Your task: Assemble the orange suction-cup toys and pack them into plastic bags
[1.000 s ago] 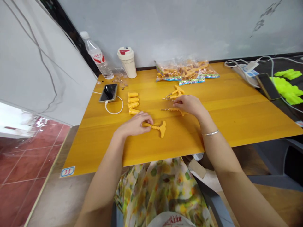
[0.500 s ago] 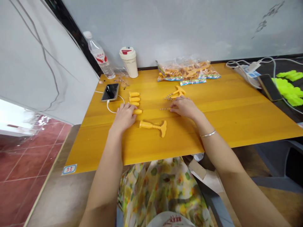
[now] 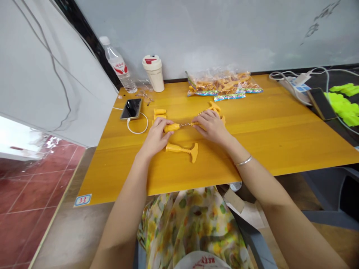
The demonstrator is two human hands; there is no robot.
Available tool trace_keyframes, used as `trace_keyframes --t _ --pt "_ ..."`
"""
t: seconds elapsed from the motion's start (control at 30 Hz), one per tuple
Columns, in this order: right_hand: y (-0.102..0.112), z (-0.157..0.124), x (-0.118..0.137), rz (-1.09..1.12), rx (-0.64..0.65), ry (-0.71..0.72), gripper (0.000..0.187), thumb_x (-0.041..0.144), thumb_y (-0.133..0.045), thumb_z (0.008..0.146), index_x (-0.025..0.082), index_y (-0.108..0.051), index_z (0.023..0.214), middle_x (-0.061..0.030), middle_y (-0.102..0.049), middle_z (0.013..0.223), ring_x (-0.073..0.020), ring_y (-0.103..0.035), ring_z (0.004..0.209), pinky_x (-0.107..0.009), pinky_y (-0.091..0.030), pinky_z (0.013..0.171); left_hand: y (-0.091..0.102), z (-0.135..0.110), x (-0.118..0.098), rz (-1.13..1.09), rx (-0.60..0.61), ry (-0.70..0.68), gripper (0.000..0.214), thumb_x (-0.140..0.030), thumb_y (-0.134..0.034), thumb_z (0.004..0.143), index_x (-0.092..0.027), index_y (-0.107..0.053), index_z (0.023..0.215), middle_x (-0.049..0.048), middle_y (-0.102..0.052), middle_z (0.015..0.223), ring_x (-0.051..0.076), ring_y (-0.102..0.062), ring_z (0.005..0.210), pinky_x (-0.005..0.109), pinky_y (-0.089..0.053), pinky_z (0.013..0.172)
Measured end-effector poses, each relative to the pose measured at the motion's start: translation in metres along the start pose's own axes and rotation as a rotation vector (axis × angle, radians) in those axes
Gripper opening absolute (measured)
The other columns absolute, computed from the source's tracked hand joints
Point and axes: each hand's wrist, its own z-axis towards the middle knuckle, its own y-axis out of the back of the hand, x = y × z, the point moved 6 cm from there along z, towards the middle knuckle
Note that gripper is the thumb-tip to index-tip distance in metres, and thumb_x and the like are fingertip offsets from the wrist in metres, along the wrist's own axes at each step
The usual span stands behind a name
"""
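The head camera looks forward and down at both hands (image 3: 155,137) (image 3: 213,128).

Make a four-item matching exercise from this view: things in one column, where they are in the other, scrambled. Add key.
Things:
1. yellow tubular plastic sleeve meeting a silvery metal spiral
2. off-white tapered lidded cup
3. yellow T-handled plastic tool with sleeve fitted
4. clear plastic bags of orange parts

Places:
A. lying at the back of the wood-coloured table, right of the cup
B. lying on the table, closest to its front edge
C. in the left hand
D. standing just right of the clear plastic bottle

Pairs: 1-C, 2-D, 3-B, 4-A
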Motion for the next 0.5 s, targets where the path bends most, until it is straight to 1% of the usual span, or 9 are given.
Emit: trace_keyframes --t 0.1,0.17,0.23,0.33,0.4,0.47,0.5 --pt "0.0 0.0 0.005 -0.025 -0.024 0.02 0.036 0.041 -0.038 0.105 0.023 -0.068 0.113 -0.0103 -0.07 0.102 -0.0279 -0.051 0.105 -0.044 -0.035 0.1 -0.002 0.0 -0.005 0.002 0.015 -0.003 0.026 -0.021 -0.062 0.086 -0.021 -0.064 0.111 0.0065 -0.061 0.11 0.023 -0.059 0.104 0.036 -0.048 0.093" --pt "0.0 0.0 0.011 -0.035 -0.039 0.041 0.037 0.042 -0.038 0.106 0.023 -0.069 0.112 -0.0103 -0.07 0.1 -0.0276 -0.051 0.104 -0.045 -0.034 0.103 -0.005 0.0 -0.01 -0.024 0.028 -0.006 0.025 -0.024 -0.063 0.087 -0.021 -0.065 0.111 0.0064 -0.061 0.109 0.022 -0.059 0.102 0.034 -0.049 0.089" --pt "0.0 0.0 0.018 -0.016 -0.053 0.069 0.038 0.042 -0.038 0.106 0.023 -0.07 0.11 -0.0104 -0.069 0.097 -0.0274 -0.052 0.103 -0.046 -0.035 0.103 -0.008 0.001 -0.014 -0.071 0.04 -0.008 0.025 -0.028 -0.064 0.087 -0.021 -0.066 0.11 0.0061 -0.063 0.107 0.021 -0.06 0.097 0.032 -0.049 0.085" --pt "0.001 0.0 0.027 0.081 -0.087 0.116 0.037 0.04 -0.037 0.106 0.021 -0.068 0.109 -0.0109 -0.069 0.096 -0.027 -0.055 0.099 -0.045 -0.043 0.095 -0.014 0.001 -0.017 -0.183 0.049 0.015 0.028 -0.037 -0.068 0.086 -0.021 -0.068 0.109 0.0056 -0.067 0.104 0.02 -0.061 0.092 0.03 -0.049 0.08" --pt "0.005 0.0 0.03 0.17 -0.125 0.142 0.035 0.04 -0.038 0.105 0.02 -0.066 0.112 -0.0112 -0.069 0.099 -0.0262 -0.057 0.097 -0.045 -0.046 0.091 -0.016 0.001 -0.014 -0.262 0.06 0.067 0.033 -0.043 -0.07 0.084 -0.021 -0.068 0.108 0.0047 -0.069 0.101 0.02 -0.061 0.088 0.03 -0.048 0.078" --pt "0.011 -0.003 0.032 0.262 -0.17 0.192 0.033 0.043 -0.043 0.104 0.02 -0.061 0.119 -0.0115 -0.069 0.105 -0.0261 -0.06 0.099 -0.047 -0.049 0.092 -0.017 0.001 -0.01 -0.322 0.071 0.131 0.036 -0.047 -0.07 0.082 -0.02 -0.068 0.107 0.0037 -0.07 0.098 0.019 -0.061 0.087 0.03 -0.048 0.078" --pt "0.015 -0.004 0.033 0.302 -0.188 0.224 0.035 0.045 -0.047 0.102 0.02 -0.059 0.123 -0.0122 -0.068 0.109 -0.0267 -0.061 0.102 -0.048 -0.05 0.094 -0.016 0.002 -0.008 -0.344 0.069 0.157 0.036 -0.048 -0.071 0.082 -0.02 -0.068 0.105 0.0032 -0.07 0.097 0.019 -0.061 0.087 0.03 -0.048 0.079"
